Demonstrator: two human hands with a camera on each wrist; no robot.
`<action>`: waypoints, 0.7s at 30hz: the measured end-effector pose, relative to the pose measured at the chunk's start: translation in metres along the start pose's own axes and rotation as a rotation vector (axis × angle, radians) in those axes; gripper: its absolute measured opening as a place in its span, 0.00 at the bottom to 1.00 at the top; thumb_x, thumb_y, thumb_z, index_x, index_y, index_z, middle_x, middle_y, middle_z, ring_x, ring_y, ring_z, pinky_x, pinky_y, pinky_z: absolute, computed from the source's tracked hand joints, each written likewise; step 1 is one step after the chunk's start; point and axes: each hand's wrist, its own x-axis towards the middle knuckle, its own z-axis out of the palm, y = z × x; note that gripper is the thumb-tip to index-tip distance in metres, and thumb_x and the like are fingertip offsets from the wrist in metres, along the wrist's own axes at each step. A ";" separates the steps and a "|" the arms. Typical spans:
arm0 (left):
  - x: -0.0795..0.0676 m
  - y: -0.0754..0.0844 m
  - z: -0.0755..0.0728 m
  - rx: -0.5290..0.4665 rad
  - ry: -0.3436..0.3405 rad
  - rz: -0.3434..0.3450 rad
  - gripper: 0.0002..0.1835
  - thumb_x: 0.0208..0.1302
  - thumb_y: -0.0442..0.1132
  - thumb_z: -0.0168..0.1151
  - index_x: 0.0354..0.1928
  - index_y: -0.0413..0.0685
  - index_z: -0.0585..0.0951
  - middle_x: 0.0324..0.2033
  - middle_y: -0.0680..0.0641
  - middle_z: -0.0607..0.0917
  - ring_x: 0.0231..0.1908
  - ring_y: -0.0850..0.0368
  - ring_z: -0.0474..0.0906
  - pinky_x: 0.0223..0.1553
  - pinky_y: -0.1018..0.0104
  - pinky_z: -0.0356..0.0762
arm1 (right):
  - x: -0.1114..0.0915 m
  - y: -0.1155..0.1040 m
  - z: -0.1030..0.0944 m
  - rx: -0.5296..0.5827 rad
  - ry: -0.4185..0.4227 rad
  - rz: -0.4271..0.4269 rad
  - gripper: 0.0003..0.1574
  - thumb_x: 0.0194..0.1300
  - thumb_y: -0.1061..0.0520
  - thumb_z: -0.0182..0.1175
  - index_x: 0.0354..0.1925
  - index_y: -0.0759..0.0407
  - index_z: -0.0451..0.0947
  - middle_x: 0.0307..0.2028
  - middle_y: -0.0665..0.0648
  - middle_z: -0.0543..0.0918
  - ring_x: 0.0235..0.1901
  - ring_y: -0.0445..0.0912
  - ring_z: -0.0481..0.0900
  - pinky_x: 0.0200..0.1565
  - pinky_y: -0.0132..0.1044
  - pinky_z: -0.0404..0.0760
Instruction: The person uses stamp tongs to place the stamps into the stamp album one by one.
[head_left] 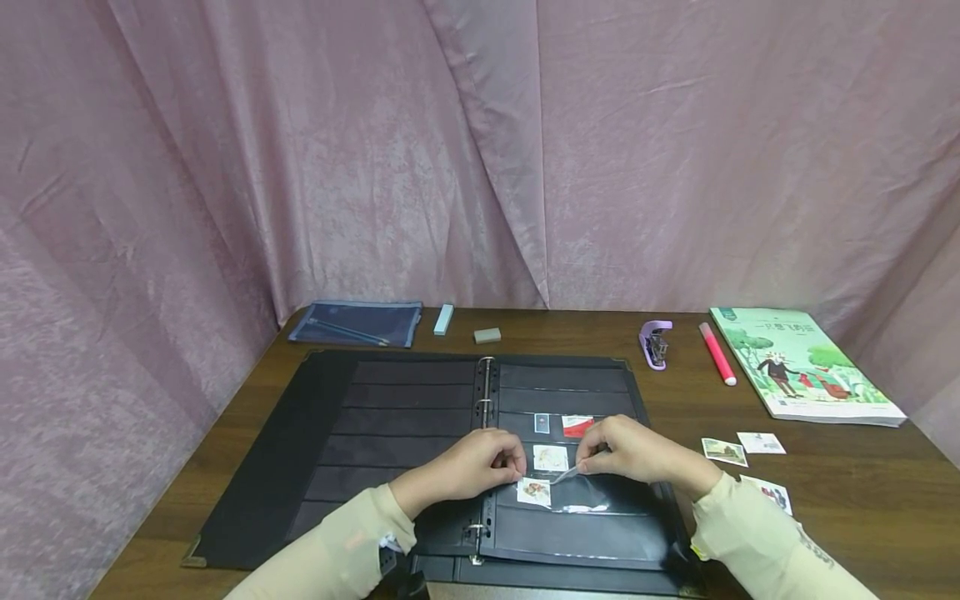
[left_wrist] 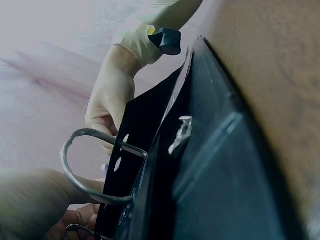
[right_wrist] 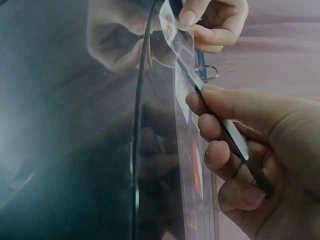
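Note:
My right hand (head_left: 618,450) grips slim metal tweezers (right_wrist: 235,140), their tips at the right edge of a small white stamp (head_left: 533,492) with a brownish picture. At that stamp's upper left corner, my left hand (head_left: 487,462) pinches the edge of a clear pocket strip (right_wrist: 187,40) between thumb and fingers. Both hands are over the right page of an open black stamp album (head_left: 570,537). Directly above sits another pale stamp (head_left: 551,457) in its pocket. A red and white stamp (head_left: 577,426) and a small blue stamp (head_left: 542,423) are one row higher.
Several loose stamps (head_left: 724,452) lie right of the album. Behind them are a green book (head_left: 806,367), a pink marker (head_left: 717,354) and a purple stapler (head_left: 656,344). A blue pouch (head_left: 356,323), a light blue stick (head_left: 443,319) and an eraser (head_left: 487,335) line the back. Metal rings (head_left: 485,408) rise mid-album.

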 end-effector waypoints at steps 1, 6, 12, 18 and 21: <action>0.000 0.000 0.000 -0.002 -0.002 -0.003 0.05 0.57 0.39 0.61 0.27 0.58 0.75 0.23 0.60 0.74 0.24 0.70 0.65 0.27 0.79 0.64 | 0.001 0.000 0.000 0.004 -0.006 -0.004 0.04 0.55 0.53 0.61 0.25 0.48 0.80 0.25 0.40 0.79 0.28 0.31 0.70 0.35 0.28 0.72; 0.000 -0.001 0.000 0.001 -0.004 -0.004 0.05 0.56 0.38 0.61 0.27 0.58 0.76 0.23 0.61 0.74 0.24 0.71 0.65 0.27 0.79 0.65 | 0.003 0.000 0.001 0.019 -0.027 -0.014 0.03 0.55 0.54 0.62 0.27 0.48 0.81 0.24 0.40 0.79 0.28 0.31 0.70 0.34 0.27 0.71; 0.001 -0.002 0.001 0.007 -0.003 0.008 0.05 0.56 0.38 0.61 0.28 0.57 0.76 0.23 0.61 0.74 0.24 0.71 0.65 0.27 0.79 0.65 | 0.003 0.002 0.000 0.043 -0.044 -0.008 0.03 0.55 0.53 0.62 0.27 0.49 0.81 0.24 0.40 0.79 0.27 0.31 0.70 0.34 0.27 0.72; 0.001 -0.003 0.002 0.007 0.010 0.025 0.05 0.55 0.38 0.62 0.27 0.57 0.76 0.23 0.61 0.74 0.24 0.71 0.65 0.27 0.80 0.65 | -0.002 0.003 -0.006 0.047 -0.037 0.013 0.04 0.55 0.52 0.62 0.27 0.49 0.81 0.24 0.41 0.78 0.27 0.31 0.69 0.32 0.26 0.71; 0.001 -0.004 0.002 0.001 0.011 0.024 0.05 0.56 0.38 0.61 0.27 0.57 0.76 0.23 0.61 0.74 0.24 0.72 0.65 0.27 0.80 0.65 | -0.005 0.003 -0.013 0.051 -0.035 0.041 0.03 0.55 0.52 0.62 0.28 0.49 0.80 0.24 0.41 0.78 0.26 0.32 0.69 0.30 0.26 0.71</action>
